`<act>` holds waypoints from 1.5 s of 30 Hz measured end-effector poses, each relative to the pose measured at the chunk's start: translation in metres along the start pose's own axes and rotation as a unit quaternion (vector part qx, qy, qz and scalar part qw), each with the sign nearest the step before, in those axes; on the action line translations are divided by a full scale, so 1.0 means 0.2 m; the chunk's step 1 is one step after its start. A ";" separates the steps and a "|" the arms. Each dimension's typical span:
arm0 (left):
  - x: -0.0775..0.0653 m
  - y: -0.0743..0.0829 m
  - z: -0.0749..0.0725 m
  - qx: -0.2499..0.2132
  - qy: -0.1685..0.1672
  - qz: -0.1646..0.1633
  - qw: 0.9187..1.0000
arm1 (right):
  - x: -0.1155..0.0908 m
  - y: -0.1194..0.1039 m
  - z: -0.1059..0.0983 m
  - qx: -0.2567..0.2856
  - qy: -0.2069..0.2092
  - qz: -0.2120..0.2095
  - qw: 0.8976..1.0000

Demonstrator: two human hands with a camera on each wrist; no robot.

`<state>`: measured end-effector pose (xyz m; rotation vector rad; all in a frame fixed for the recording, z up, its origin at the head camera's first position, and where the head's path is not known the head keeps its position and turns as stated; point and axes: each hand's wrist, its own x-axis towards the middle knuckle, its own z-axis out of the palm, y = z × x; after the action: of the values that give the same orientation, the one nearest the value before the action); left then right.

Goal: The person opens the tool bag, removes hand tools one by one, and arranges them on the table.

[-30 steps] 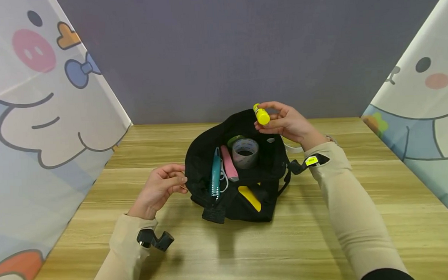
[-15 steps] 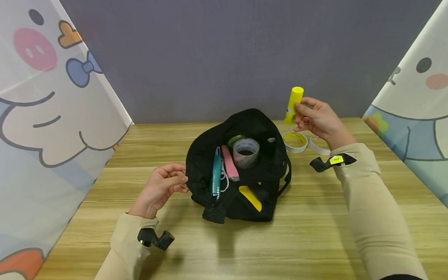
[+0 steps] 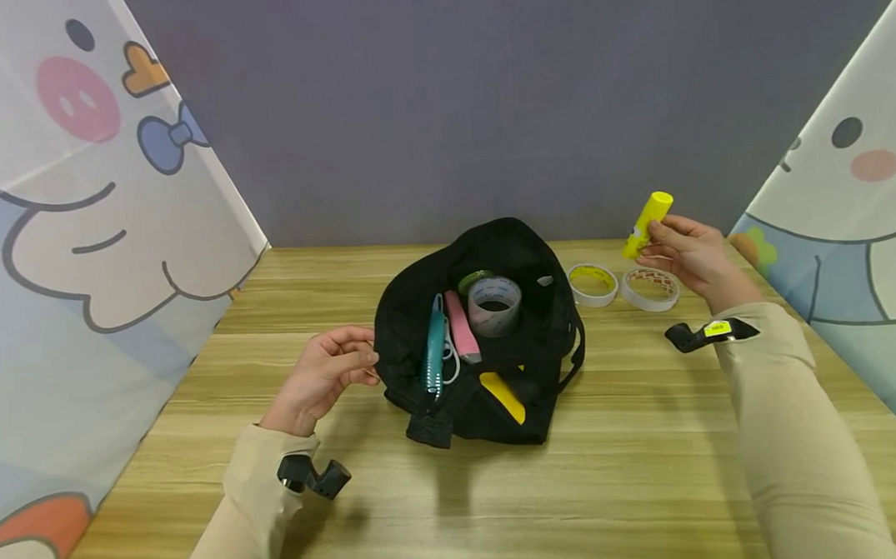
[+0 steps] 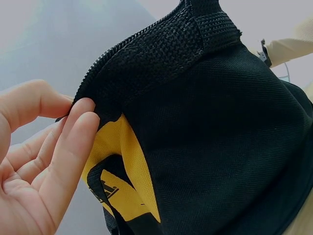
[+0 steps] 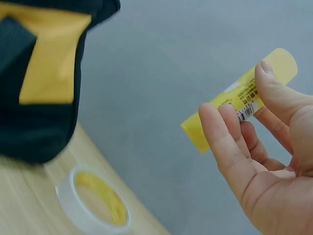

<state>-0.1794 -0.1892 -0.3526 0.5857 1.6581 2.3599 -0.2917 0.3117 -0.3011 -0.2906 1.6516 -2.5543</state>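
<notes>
A black zip bag [image 3: 412, 306] with yellow panels stands unzipped on the table. My left hand [image 3: 324, 372] pinches the left edge of its opening; in the left wrist view the fingertips [image 4: 82, 108] grip beside the zipper teeth. Inside the bag are a wide tape roll [image 3: 494, 307], a teal utility knife [image 3: 433, 347], a pink one [image 3: 461, 329], white-handled scissors [image 3: 451, 358] and a green roll partly hidden behind. My right hand [image 3: 691, 256] holds a yellow glue stick [image 3: 650, 223] between thumb and fingers, tilted, at the far right. Its printed label with barcode [image 5: 246, 112] shows in the right wrist view.
Right of the bag, a white tape roll with a yellow core [image 3: 592, 285] lies flat on the wooden table [image 3: 578, 499]. Another white roll [image 3: 649, 290] lies close by, below the right hand. A grey panel [image 3: 440, 105] rises at the back, with cartoon-printed sheets on both sides.
My right hand has carried the glue stick from above the bag's opening out to the right, turning it more upright, and both white tape rolls have come into sight. The left hand keeps its place.
</notes>
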 end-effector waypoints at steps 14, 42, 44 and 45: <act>0.01 0.00 0.02 0.007 0.005 -0.006 1.000 | -0.05 0.03 -0.31 0.061 -0.006 -0.008 0.998; 0.02 -0.01 0.02 0.006 0.009 -0.009 1.000 | -0.11 0.11 -0.59 -0.049 0.181 0.011 0.982; 0.02 -0.01 0.03 0.007 0.010 -0.010 1.000 | -0.10 0.13 -0.60 -0.069 0.190 0.020 0.979; 0.02 -0.01 0.03 0.008 0.009 -0.009 1.000 | -0.10 0.14 -0.61 -0.078 0.191 0.023 0.978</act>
<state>-0.1803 -0.1828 -0.3517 0.5500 1.6832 2.3488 -0.2983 0.4129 -0.3778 0.2446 1.9592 -2.5678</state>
